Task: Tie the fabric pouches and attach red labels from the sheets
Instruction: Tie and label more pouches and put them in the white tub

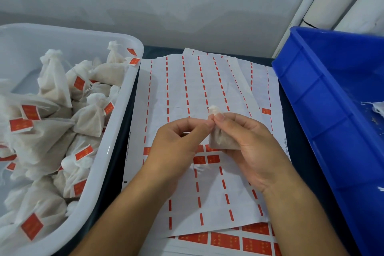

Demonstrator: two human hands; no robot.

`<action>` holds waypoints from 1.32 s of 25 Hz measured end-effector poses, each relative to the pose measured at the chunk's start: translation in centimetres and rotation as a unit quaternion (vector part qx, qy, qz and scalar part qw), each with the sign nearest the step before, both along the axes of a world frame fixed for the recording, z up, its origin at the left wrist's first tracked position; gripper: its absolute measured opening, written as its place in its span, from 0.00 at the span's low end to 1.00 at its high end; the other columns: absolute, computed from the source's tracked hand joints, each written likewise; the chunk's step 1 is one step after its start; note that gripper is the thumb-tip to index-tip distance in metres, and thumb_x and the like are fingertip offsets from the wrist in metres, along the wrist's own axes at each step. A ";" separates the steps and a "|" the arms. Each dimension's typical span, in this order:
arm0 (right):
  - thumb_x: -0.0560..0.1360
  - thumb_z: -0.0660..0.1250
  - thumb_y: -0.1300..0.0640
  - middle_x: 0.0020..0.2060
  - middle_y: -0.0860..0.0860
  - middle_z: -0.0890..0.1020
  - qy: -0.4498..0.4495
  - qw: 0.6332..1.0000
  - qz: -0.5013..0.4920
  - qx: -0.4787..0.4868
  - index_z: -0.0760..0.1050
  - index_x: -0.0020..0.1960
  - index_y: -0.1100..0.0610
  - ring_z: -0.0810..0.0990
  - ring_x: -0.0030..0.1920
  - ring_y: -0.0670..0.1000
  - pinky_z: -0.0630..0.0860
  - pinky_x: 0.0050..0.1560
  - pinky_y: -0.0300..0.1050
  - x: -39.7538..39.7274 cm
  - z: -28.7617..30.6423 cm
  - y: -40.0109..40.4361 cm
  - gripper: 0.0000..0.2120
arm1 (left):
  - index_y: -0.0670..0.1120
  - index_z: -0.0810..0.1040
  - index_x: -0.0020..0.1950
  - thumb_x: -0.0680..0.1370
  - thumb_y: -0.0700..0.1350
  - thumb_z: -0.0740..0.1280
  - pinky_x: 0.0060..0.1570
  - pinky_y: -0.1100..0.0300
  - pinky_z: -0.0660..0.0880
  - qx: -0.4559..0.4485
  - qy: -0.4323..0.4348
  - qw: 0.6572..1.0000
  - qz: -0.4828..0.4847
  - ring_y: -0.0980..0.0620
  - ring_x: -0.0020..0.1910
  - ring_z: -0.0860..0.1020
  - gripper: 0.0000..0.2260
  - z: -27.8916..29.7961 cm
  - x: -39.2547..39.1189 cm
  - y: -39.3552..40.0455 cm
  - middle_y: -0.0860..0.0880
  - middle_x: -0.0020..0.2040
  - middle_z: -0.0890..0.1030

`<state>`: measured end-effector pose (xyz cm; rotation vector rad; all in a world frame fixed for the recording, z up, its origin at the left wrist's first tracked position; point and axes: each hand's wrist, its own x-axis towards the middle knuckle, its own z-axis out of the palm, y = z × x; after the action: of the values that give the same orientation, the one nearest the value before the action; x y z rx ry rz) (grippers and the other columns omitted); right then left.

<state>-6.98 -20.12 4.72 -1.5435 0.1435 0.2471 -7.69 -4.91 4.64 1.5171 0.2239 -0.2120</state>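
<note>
Soft, even, cool light from overhead left only faint shadows under the hands on the label sheets [207,93], a small glint showed on the white tub's rim [108,149], and the wide lens bowed the blue crate [324,93] and softened detail toward the edges.

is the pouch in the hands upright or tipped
Upright: the pouch has its gathered neck on top, pinched by the left hand and right hand.
</note>
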 end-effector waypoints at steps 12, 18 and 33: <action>0.73 0.76 0.41 0.47 0.38 0.82 -0.192 0.959 0.020 -0.208 0.73 0.53 0.37 0.83 0.50 0.43 0.82 0.46 0.35 -0.2 -0.2 0.3 0.14 | 0.54 0.84 0.44 0.80 0.53 0.69 0.38 0.69 0.76 0.004 -0.086 0.991 0.107 0.60 0.43 0.81 0.07 -0.1 0.2 0.4 0.55 0.43 0.84; 0.74 0.77 0.45 0.48 0.36 0.78 -0.227 0.937 0.052 -0.261 0.71 0.56 0.31 0.78 0.53 0.37 0.72 0.45 0.22 -0.3 -0.4 0.6 0.19 | 0.50 0.84 0.46 0.80 0.51 0.71 0.45 0.68 0.79 0.020 -0.144 0.978 0.152 0.59 0.42 0.80 0.06 -0.2 0.3 1.0 0.52 0.43 0.84; 0.77 0.71 0.39 0.51 0.32 0.80 -0.139 0.938 0.039 -0.317 0.73 0.60 0.35 0.80 0.51 0.33 0.75 0.39 0.26 0.7 -0.5 -1.9 0.13 | 0.54 0.78 0.51 0.82 0.53 0.65 0.40 0.71 0.78 -0.006 -0.163 0.981 0.103 0.56 0.47 0.85 0.05 0.2 0.4 1.1 0.54 0.45 0.87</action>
<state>-6.26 -21.97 4.25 -2.2113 -0.0737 0.0377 -7.25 -3.80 4.80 1.4815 0.1166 0.1995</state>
